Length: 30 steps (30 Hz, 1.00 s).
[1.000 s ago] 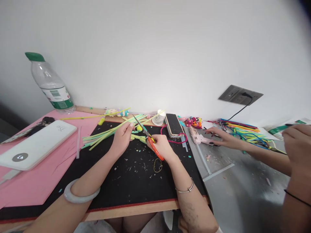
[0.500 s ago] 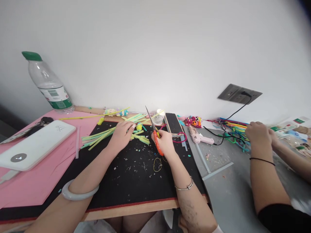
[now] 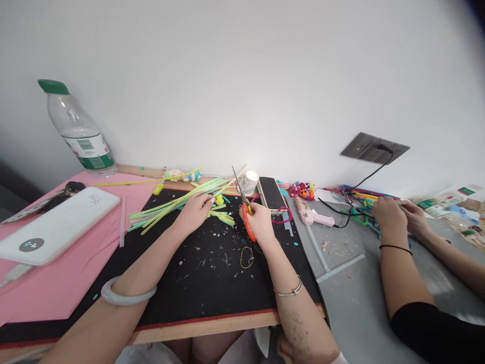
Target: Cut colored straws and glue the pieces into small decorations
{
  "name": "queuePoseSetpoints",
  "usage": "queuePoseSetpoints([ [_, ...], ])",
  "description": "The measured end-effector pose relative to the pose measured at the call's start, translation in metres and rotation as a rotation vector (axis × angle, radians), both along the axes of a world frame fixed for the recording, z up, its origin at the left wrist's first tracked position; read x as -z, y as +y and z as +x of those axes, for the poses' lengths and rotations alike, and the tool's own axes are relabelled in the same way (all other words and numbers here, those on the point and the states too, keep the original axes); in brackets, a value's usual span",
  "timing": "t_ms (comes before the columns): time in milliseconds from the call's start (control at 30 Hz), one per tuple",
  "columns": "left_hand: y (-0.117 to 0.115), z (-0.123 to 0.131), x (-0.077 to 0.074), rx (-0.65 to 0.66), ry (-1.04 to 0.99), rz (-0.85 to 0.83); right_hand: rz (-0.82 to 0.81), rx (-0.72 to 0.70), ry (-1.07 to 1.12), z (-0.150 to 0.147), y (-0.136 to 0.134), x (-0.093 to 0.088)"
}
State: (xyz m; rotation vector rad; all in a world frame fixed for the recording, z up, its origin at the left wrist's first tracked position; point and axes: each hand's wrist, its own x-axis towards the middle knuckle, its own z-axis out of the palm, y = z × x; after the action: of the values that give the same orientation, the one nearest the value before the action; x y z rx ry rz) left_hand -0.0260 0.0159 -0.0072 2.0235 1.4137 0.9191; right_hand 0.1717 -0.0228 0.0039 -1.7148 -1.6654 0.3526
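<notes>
My left hand (image 3: 195, 211) rests over a loose bundle of yellow-green and pale green pipe cleaners (image 3: 151, 220), its fingers closed on some of them; the fingertips are partly hidden. Just right of those fingers sits a small bright yellow fuzzy piece (image 3: 219, 200), with short cut yellow-green lengths (image 3: 222, 218) below. In my right hand (image 3: 260, 222) is a pair of scissors (image 3: 247, 222) with orange handles, its blades pointing up and away, apart from the bundle. All this lies on a black mat (image 3: 212, 283) strewn with scraps and a thin rubber band (image 3: 246, 257).
A white paper cup (image 3: 249, 184) and a phone (image 3: 271, 193) stand behind my right hand. Rightward lie a pink glue gun (image 3: 313, 217) with its black cord and a co-worker's hands (image 3: 394, 212). A power bank (image 3: 60, 225) and a bottle (image 3: 81, 134) are left.
More pipe cleaners now lie fanned across behind my left hand, which has shifted slightly. My right hand keeps the scissors nearly in place. The co-worker's hands have moved left.
</notes>
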Motion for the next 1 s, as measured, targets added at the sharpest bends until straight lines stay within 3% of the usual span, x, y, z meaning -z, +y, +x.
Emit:
queuePoseSetpoints([
  [233, -0.003, 0.0, -0.004, -0.046, -0.057, -0.03, -0.038, 0.037, -0.05, 0.001, -0.001, -0.001],
  [367, -0.007, -0.003, -0.009, -0.312, -0.092, 0.162, -0.117, 0.107, -0.177, 0.001, -0.003, -0.005],
  [467, -0.008, -0.007, -0.013, -0.481, -0.253, 0.268, -0.163, 0.132, -0.258, 0.003, -0.003, -0.004],
  [600, -0.002, -0.014, -0.012, -0.65, -0.49, 0.267, -0.167, 0.133, -0.273, 0.008, 0.0, 0.003],
  [700, 0.004, -0.017, -0.009, -0.701, -0.628, 0.262, -0.162, 0.13, -0.24, 0.011, 0.002, 0.006],
  [800, 0.005, -0.016, -0.008, -0.629, -0.732, 0.234, -0.009, 0.103, -0.209, 0.009, 0.001, 0.005],
  [900, -0.002, -0.009, -0.011, -0.458, -0.779, 0.144, 0.175, 0.026, -0.051, 0.002, -0.001, -0.001],
  [1000, -0.014, 0.002, -0.016, -0.147, -0.82, -0.058, 0.023, -0.16, 0.359, -0.007, -0.003, -0.007],
])
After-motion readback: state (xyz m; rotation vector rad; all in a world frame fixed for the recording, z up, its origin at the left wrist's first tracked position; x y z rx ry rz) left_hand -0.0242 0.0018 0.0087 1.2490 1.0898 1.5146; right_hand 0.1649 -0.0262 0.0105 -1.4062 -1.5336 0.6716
